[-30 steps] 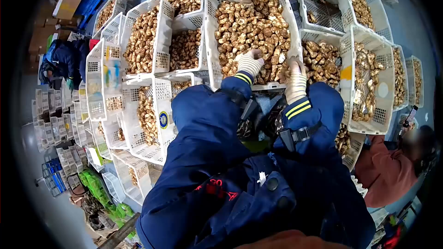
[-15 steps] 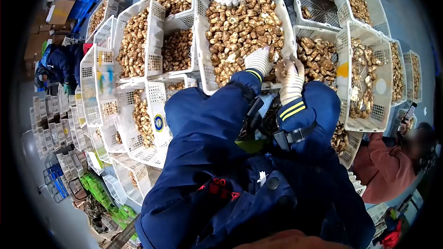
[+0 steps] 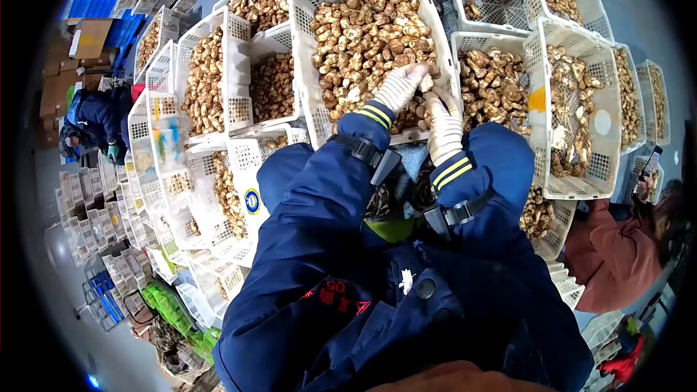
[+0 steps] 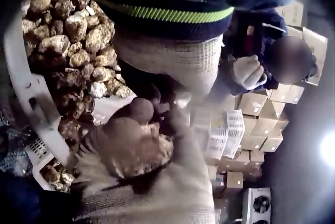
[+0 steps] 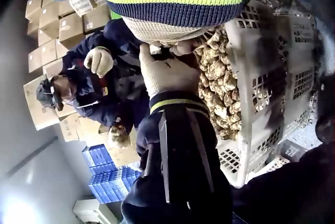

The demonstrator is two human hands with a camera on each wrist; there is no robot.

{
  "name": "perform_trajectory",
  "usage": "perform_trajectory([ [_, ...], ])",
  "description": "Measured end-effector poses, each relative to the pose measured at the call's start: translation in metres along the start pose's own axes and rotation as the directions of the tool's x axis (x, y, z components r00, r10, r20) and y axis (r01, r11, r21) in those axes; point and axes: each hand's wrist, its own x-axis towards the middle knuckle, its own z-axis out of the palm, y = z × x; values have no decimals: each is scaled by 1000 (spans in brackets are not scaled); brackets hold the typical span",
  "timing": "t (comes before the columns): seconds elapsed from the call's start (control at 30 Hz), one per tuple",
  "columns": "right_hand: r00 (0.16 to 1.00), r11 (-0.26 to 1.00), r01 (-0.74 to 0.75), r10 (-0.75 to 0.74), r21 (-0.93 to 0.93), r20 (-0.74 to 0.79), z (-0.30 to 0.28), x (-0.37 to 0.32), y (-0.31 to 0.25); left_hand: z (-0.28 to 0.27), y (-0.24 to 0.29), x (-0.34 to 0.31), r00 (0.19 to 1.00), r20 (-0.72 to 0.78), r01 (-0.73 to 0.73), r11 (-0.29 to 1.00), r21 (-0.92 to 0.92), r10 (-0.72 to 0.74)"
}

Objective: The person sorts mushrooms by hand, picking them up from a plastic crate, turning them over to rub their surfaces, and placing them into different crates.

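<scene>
A white crate (image 3: 303, 65) full of brown knobbly pieces (image 3: 370, 25) stands in front of me. Over its near right corner my gloved left hand (image 3: 401, 87) pinches a small pale piece (image 3: 426, 83) at its fingertips. Close beside it, my gloved right hand (image 3: 443, 123) has curled fingers. The left wrist view shows that right hand (image 4: 172, 182) gripping a brown lump (image 4: 152, 148), just under my left hand (image 4: 172, 62). In the right wrist view the left hand's glove (image 5: 170, 75) nearly meets the right cuff; its fingertips are partly hidden.
More crates with brown pieces stand at the left (image 3: 239, 65) and right (image 3: 537, 87). Across the crate is another person (image 5: 78, 82) with gloved hands raised. A person in a reddish top (image 3: 617, 254) holds a phone at the right. Cardboard boxes (image 5: 70, 28) are stacked behind.
My left hand has risen from the pieces to meet my right hand, with a pale piece at its fingertips. The other person's gloved hand has left the crate and moved to the upper left.
</scene>
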Motion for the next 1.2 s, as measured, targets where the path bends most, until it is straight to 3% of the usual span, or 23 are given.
perform_trajectory([
  [0.07, 999, 1000, 29, -28, 9, -33, -6, 7, 10, 9, 2, 1, 1000, -2, -21, 1000, -4, 21],
  [0.1, 995, 993, 91, -93, -77, -19, 2, -2, -2, 15, 4, 0, 998, -50, -41, 996, 77, 45],
  [0.2, 999, 998, 30, -31, 56, 16, 4, -1, 0, 16, 12, -4, 996, -72, -17, 909, 416, 52],
  [0.3, 997, 1000, 20, -19, -3, 72, 0, 2, 2, 18, 15, -8, 995, -75, 69, 990, 124, -60],
  [0.37, 998, 993, 48, -44, -108, 44, 3, -1, -2, 9, 6, -3, 993, -53, -98, 990, 100, 104],
  [0.43, 988, 987, 141, -136, -76, 68, -1, 4, 4, 6, 4, -1, 998, -58, 19, 998, -61, -22],
  [0.5, 979, 981, 192, -189, -24, 80, -4, 10, 8, 0, -14, 2, 994, -93, -62, 998, -34, 58],
  [0.6, 988, 986, 134, -126, -99, 86, 1, 1, -1, 0, -23, 2, 996, -82, -21, 999, 28, 23],
  [0.63, 992, 989, 94, -83, -112, 94, 0, -2, -1, 9, -16, -3, 997, -77, 15, 995, -103, -23],
  [0.67, 977, 966, 207, -195, -156, 93, -4, 11, 15, 12, -15, -4, 994, -98, 49, 997, -67, -56],
  [0.77, 985, 948, 173, -159, -268, 74, -5, 11, 15, 13, -12, -3, 980, -170, 111, 993, 34, -103],
  [0.83, 982, 967, 169, -149, -189, 114, -3, 5, 6, 6, -15, -1, 977, -190, 118, 988, 97, -98],
  [0.87, 980, 975, 164, -144, -150, 134, -2, 2, 2, 2, -18, 2, 959, -272, 147, 964, 223, -83],
  [0.9, 978, 981, 157, -140, -111, 154, -1, -1, -3, 3, -15, 0, 967, -254, 132, 915, 381, -34],
  [0.97, 989, 989, 144, -142, -45, 48, 1, -4, -9, 5, -11, -2, 980, -194, 93, 743, 663, 50],
  [1.03, 989, 991, 135, -134, 20, -56, 4, -6, -11, 7, -16, 1, 998, 60, -52, 406, 913, -8],
  [1.1, 989, 992, 127, -126, 15, -73, 3, -4, -10, 8, -29, 4, 996, 73, -83, 327, 941, 44],
  [1.13, 989, 992, 125, -123, 13, -84, 2, -3, -9, 7, -30, 11, 998, 54, -37, 335, 941, -40],
  [1.2, 987, 990, 138, -136, 21, -91, 0, -1, -6, 9, -26, 15, 997, 12, 7, 261, 965, -72],
])
